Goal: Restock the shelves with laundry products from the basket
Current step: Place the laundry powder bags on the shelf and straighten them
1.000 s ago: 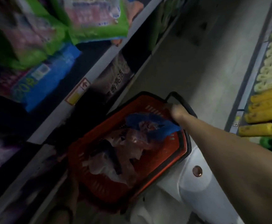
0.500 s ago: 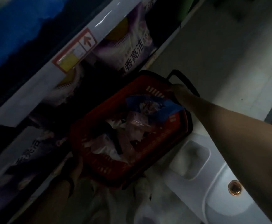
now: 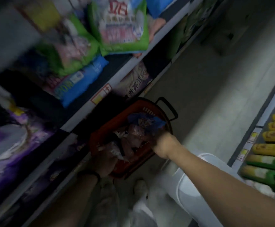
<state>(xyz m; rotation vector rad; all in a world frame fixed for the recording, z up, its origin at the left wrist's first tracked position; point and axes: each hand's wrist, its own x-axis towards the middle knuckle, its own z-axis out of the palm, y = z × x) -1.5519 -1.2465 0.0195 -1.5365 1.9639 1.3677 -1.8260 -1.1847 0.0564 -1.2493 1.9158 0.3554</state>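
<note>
Holding red basket (image 3: 150, 110) with left hand (image 3: 104, 161); long axis lower-left to upper-right.

Green detergent bags (image 3: 123, 30) and a blue bag (image 3: 82, 79) crowd the white-edged upper shelf (image 3: 78, 117), a dark gap lies beside them, and the grey aisle floor (image 3: 215, 79) right of the packed red plastic basket (image 3: 150, 107) is open.

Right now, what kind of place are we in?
Most likely a supermarket aisle. Green detergent bags are stacked on a shelf, a price label is stuck on the shelf's edge, and a red shopping basket holds more packets.
</note>
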